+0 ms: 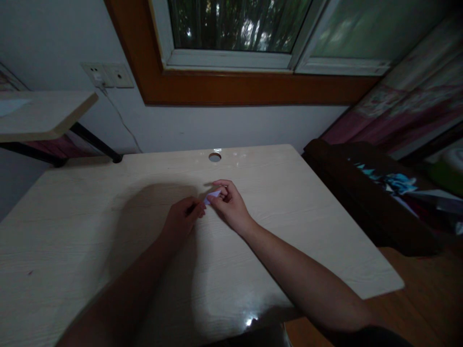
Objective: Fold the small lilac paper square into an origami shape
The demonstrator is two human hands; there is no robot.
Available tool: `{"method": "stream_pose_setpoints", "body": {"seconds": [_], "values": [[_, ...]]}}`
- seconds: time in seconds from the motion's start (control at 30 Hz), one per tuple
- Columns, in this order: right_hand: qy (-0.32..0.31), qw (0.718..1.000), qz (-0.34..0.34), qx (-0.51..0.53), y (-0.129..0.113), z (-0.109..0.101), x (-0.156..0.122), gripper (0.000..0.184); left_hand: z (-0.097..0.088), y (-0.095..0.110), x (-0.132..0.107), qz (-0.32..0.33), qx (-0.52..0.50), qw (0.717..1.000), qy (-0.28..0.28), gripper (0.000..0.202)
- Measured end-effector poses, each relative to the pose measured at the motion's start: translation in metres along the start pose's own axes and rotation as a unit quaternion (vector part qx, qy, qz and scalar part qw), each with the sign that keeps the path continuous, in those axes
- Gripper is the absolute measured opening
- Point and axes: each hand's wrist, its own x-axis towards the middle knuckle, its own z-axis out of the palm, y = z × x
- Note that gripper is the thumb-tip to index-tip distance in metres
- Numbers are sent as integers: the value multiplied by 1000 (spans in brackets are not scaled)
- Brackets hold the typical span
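Note:
Between my two hands is a small piece of folded pale purple paper (212,196), pointed at its right end. My left hand (185,215) pinches its lower left end with thumb and fingers. From the right, my right hand (231,205) grips it, thumb on the near side and index finger stretched out beyond it. Both hands are just over the light wood-grain desk (246,270). Part of the paper is hidden behind the fingers.
A round cable hole (214,157) lies near the desk's back edge. At the left a raised shelf (47,113) stands on black legs. A white cable (121,120) hangs from the wall socket (94,74). Dark furniture with blue items (400,183) stands at the right.

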Motion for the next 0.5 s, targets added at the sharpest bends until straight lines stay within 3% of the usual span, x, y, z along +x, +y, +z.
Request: {"method": "stream_pose_setpoints", "body": {"seconds": [0.5], "values": [[-14,999,18,-22,-7,1,-1,31,-1,-2,2,10,12,1000,-3,22]]}}
